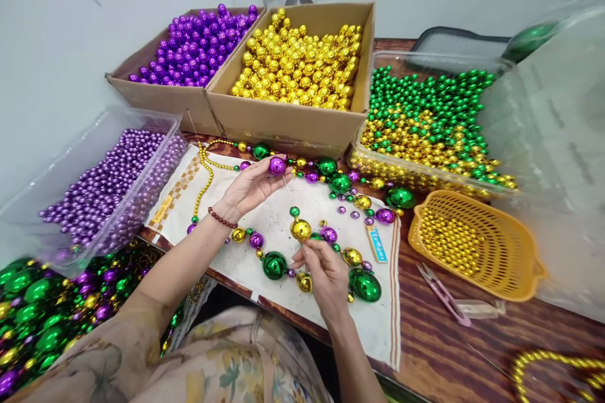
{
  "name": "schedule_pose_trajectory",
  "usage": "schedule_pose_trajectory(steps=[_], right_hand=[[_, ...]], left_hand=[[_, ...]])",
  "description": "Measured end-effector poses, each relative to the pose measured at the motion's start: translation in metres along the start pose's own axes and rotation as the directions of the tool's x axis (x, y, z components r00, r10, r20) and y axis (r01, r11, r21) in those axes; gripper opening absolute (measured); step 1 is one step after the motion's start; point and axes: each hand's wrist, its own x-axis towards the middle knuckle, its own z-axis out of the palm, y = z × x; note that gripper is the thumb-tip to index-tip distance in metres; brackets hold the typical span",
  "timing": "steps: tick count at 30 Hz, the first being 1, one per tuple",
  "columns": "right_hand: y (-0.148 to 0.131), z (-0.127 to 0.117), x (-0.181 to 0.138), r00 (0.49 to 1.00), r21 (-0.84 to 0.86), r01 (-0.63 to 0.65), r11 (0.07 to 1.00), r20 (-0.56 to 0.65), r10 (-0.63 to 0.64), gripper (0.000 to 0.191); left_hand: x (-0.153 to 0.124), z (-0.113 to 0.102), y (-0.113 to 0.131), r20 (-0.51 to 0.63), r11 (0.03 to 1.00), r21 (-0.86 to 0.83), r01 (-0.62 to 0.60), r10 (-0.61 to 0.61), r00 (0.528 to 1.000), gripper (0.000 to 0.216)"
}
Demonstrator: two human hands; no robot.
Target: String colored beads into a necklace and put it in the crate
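A shiny purple bead (276, 166) is held in the left hand (255, 187), clamped between the thumb and the fingers, with the palm turned inward and the bead carried at the fingertips, clear of the cloth (378, 330). Just below and to the right of that grip, a thin needle (288, 192) is held at a slant, its upper end close under the purple bead. Whether the tip has been entered into the bead cannot be told, as the fingers are in the way.

On the needle 2 beads are seen: a small green bead (294, 211) and, directly beneath and touching it, a larger gold bead (300, 229). The thumb and forefinger of the right hand (328, 271) are brought together on the needle at the lower edge of the gold bead; the exact contact is hidden by the fingertips.

Around the right hand, a beaded strand (275, 265) is spread over the cloth, with large green beads lying to either side of the hand. A dark red bracelet (222, 217) is worn on the left wrist. Farther right, small gold beads are held in a yellow basket (513, 252), and pink snips (445, 296) are laid beside it on the wooden table (416, 340). Behind the hands, gold beads are heaped in a cardboard box (288, 124).
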Motion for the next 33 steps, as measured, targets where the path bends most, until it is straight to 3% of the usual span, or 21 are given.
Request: schedule_pose_trajectory(steps=[4,13,24,33], right_hand=[[-0.002,0.0,-0.001,1.0,-0.016,-0.002,1.0,0.005,0.002,0.014],[-0.003,0.002,0.0,1.0,-0.015,-0.018,1.0,-0.009,0.017,0.013],[-0.005,0.014,0.002,0.994,0.048,-0.072,0.996,-0.078,0.075,0.019],[-0.01,0.015,0.008,0.987,0.138,-0.128,0.982,-0.078,0.139,0.023]], left_hand=[[0.001,0.006,-0.002,-0.036,0.999,-0.032,0.003,-0.005,0.999,0.017],[-0.001,0.003,-0.007,-0.021,0.997,0.076,-0.003,0.004,1.0,0.012],[-0.02,0.016,-0.016,0.105,0.987,0.128,-0.1,0.086,0.991,0.02],[-0.024,0.014,-0.022,0.109,0.975,0.173,-0.139,0.121,0.987,0.022]])
